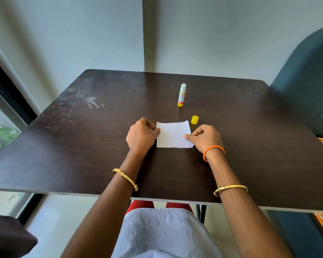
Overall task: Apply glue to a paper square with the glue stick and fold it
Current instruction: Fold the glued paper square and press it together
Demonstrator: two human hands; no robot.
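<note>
Closest to the camera, at the bottom centre of the frame, is a pale striped garment [164,237] on the person's lap, and from both sides of it two bare forearms go up to the middle of the frame. On the left forearm there is a gold bangle [125,178]; the right forearm has another gold bangle [230,189] and, nearer the wrist, an orange braided band [213,151]. Both hands lie on a dark brown table [82,146], one at each side of a white paper square [172,135] that lies flat just below the centre of the frame. The left hand [141,135] has its fingers curled in, and the thumb tip touches the left edge of the paper; whether the other fingers hold the edge from below, I cannot tell. The right hand [206,138] is also loosely curled, and the tip of one finger presses on the paper near its right edge, while the other fingers are bent beside it on the table. A yellow cap [194,119] lies just beside the upper right corner of the paper, apart from both hands. Above it, toward the upper centre of the frame, the glue stick [181,95] stands upright on its yellow base with the white glue exposed at the top, well apart from the paper. At the right edge of the frame stands a dark teal chair back [309,81].
</note>
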